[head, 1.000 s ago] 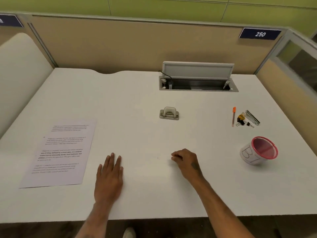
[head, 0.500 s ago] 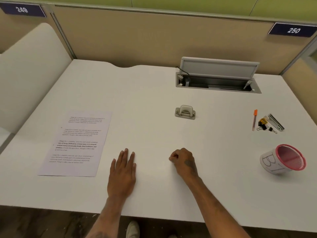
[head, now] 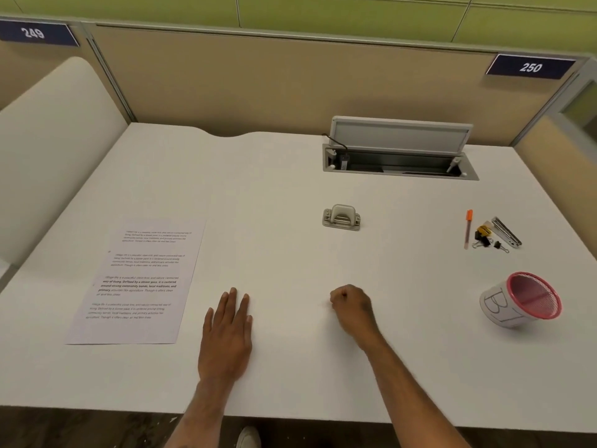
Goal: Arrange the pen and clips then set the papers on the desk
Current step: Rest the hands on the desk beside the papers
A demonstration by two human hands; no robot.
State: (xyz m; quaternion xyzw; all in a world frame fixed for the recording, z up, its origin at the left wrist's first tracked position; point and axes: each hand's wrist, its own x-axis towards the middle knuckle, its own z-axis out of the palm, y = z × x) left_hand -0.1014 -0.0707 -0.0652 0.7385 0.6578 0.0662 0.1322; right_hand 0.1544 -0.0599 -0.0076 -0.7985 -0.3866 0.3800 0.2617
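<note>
Left hand (head: 226, 337) flat and empty on the counter (head: 290, 195), right hand (head: 352, 310) curled in a loose fist, holding nothing visible. Pen (head: 467, 228) and clips (head: 484, 238) well off beyond the right hand near the tipped cup (head: 523, 300), paper (head: 139, 282) just beside the left. Risk: scattering the small clips or rolling the cup on a hasty reach.

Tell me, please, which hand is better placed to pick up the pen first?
Probably the right hand: it rests on the same side as the pen and clips. The left hand lies flat nearer the papers.
</note>
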